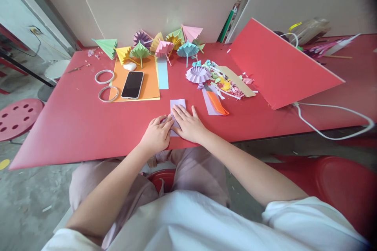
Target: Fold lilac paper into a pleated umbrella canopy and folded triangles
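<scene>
Fingers (181, 114) of both hands spread flat, clenching nothing, right hand (188, 125) and left hand (157, 133) pressing a lilac paper sheet (178, 106) onto the red table (73, 121) near its front edge. Best creased firmly, edges kept aligned, palms pinning the sheet against sliding. Phone (132, 84) left of the sheet, orange comb (217, 103) right, paper umbrellas (165, 47) beyond; sheet's near half hidden under the hands, any fold unreadable.

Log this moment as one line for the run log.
left hand: on lilac paper | right hand: pressing same paper | phone: on orange sheet
</scene>
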### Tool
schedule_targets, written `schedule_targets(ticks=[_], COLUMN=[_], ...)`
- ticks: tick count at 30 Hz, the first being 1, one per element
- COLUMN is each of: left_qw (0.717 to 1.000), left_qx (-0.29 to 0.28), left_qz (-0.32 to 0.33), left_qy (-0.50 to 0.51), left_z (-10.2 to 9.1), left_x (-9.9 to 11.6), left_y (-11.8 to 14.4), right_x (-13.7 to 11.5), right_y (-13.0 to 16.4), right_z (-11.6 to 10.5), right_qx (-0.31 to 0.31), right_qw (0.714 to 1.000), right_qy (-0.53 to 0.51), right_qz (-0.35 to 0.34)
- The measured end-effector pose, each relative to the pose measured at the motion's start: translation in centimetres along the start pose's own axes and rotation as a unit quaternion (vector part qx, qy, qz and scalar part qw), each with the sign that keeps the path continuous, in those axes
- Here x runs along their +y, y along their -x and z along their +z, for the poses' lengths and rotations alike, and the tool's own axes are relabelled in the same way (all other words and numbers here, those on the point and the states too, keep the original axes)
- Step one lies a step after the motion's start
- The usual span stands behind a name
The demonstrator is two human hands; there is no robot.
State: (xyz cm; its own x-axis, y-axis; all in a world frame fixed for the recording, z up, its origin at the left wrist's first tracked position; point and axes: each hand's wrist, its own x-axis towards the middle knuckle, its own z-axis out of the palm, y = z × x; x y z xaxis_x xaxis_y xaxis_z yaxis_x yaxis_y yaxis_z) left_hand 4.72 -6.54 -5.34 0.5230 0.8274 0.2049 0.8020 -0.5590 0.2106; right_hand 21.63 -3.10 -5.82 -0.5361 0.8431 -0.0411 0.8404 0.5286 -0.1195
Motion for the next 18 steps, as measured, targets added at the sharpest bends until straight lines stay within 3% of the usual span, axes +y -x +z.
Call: schedule_targets(ticks=[18], left_qw=[0.996], left_qx=[-0.048], left_qz=[0.004], left_qy=[-0.080], left_z=[0.31], left_x=[0.29], left_y=[0.69], right_x=[0.12], right_y=[0.06], right_z=[0.09], right_qx=[0.015], right_qw=[1.000], right_qy=[-0.008], right_qz=[-0.009])
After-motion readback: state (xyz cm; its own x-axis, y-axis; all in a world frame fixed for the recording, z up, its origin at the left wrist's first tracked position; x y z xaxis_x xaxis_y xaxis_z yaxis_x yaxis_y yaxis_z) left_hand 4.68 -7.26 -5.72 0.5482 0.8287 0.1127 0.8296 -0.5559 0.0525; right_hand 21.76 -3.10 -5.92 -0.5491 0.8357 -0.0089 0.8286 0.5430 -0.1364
